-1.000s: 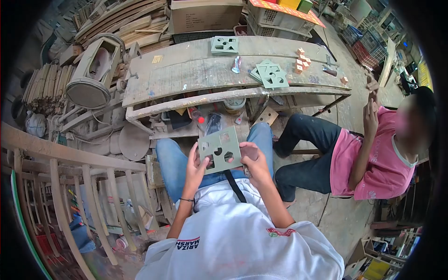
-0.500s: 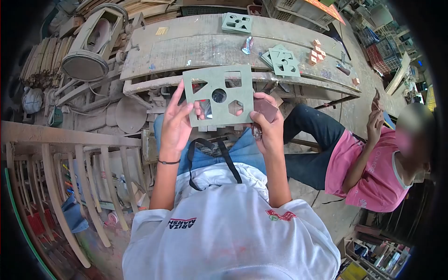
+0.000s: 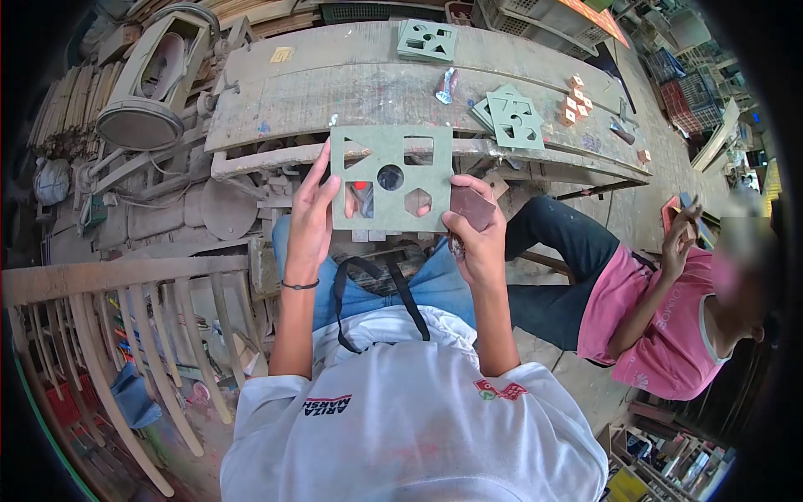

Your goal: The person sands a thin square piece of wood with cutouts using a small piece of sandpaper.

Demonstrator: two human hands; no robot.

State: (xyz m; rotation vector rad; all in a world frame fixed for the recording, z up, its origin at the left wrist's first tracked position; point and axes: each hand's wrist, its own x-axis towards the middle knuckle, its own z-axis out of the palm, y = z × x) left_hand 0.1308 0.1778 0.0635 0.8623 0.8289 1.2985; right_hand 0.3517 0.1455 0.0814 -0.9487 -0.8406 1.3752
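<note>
A flat green board (image 3: 391,201) with several shaped cut-outs is held up between my two hands. My left hand (image 3: 314,213) grips its left edge, and fingers show through the lower left opening. At the right edge, my right hand (image 3: 478,230) pinches the board with the thumb in front. The same hand holds a dark brown sheet (image 3: 473,208), which sticks out beside the board. Similar green boards (image 3: 515,120) lie overlapping on the bench beyond, and another stack (image 3: 427,42) sits at its far side.
On the wooden bench (image 3: 335,84) are small wooden cubes (image 3: 575,102) and a small tube (image 3: 446,86). A person in a pink shirt (image 3: 661,322) sits at the right. A slatted wooden frame (image 3: 125,273) stands at the left, near a machine (image 3: 140,121).
The green board has levelled out and sits slightly lower, still in both hands. The co-worker's raised hand has shifted down and right, and a red and blue object now shows near it.
</note>
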